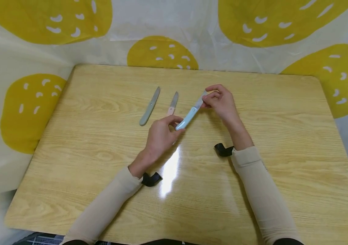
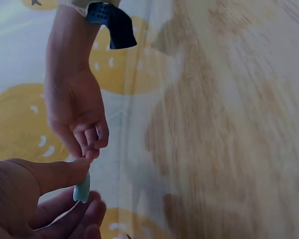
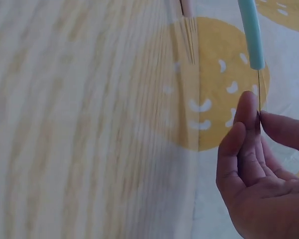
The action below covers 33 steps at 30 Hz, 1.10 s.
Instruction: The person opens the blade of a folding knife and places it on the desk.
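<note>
A small knife with a light blue handle (image 1: 187, 119) is held above the table between both hands, its blade pointing up and to the right in the head view. My left hand (image 1: 161, 135) pinches the butt of the handle (image 2: 81, 190) between thumb and fingers. Near the blade's tip, my right hand (image 1: 221, 103) pinches the flat of the blade; in the right wrist view the thin blade (image 3: 259, 94) shows edge-on between thumb and fingers. Behind the left hand lies a knife with a pink handle (image 1: 170, 111), its lower end hidden. Further left lies a knife with a grey-green handle (image 1: 147, 114).
The wood-grain table (image 1: 284, 136) has rounded corners. A white sheet with yellow shapes (image 1: 163, 52) hangs along its back and sides. Each wrist carries a black camera mount, one by the left sleeve (image 1: 151, 179) and one by the right sleeve (image 1: 224, 150).
</note>
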Available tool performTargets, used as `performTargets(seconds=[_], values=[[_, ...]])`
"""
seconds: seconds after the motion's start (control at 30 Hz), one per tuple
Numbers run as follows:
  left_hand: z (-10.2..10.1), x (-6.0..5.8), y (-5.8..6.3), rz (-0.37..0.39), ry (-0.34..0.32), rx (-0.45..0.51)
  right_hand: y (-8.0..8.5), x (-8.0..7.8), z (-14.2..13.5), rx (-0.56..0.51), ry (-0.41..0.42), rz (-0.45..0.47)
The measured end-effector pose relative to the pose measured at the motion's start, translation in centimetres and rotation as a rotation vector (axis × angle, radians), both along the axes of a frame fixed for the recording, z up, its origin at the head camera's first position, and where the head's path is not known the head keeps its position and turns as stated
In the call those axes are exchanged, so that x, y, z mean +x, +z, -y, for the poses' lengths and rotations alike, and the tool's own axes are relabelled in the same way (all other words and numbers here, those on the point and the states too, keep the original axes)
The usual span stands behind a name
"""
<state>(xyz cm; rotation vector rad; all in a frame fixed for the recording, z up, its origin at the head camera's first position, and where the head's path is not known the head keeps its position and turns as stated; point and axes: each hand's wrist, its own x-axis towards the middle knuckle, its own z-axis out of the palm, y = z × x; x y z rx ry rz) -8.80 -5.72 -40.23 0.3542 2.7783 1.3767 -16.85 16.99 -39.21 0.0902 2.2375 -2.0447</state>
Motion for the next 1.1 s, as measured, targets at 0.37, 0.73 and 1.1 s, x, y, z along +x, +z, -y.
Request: performTargets(seconds=[0.37, 0.73, 1.1], values=[[-0.3, 0.3, -0.2, -0.076, 0.006, -0.176, 0.1, -0.4, 0.6, 0.344, 0.109, 0.021], [-0.9, -0.2, -0.5, -0.057, -0.002, -0.267, -0.5, -1.3, 0.7, 0.486, 0.16, 0.007], [-1.0, -0.4, -0.9, -0.024, -0.034, -0.336, -0.6, -1.9, 0.8, 0.473, 0.186, 0.098]])
